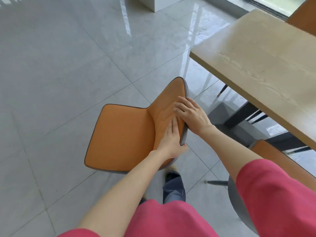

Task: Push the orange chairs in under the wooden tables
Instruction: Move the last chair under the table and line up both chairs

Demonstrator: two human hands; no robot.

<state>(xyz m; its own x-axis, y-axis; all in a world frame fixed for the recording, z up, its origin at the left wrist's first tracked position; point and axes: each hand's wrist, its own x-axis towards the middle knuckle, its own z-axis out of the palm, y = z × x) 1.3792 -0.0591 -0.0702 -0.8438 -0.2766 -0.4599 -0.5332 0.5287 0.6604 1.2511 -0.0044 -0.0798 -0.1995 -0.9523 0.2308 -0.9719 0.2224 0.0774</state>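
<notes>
An orange chair with grey edging stands on the tiled floor in the middle of the view, its seat pointing left, away from the wooden table at the right. My left hand grips the near end of the backrest's top edge, fingers on the orange front and thumb behind. My right hand grips the same edge further along, fingers curled over onto the orange face. The chair's legs are hidden under the seat.
A second orange chair sits half under the table at the lower right, one leg sticking out. A third chair's back shows behind the table's far side. A white block stands at the top. Grey floor tiles stretch to the left.
</notes>
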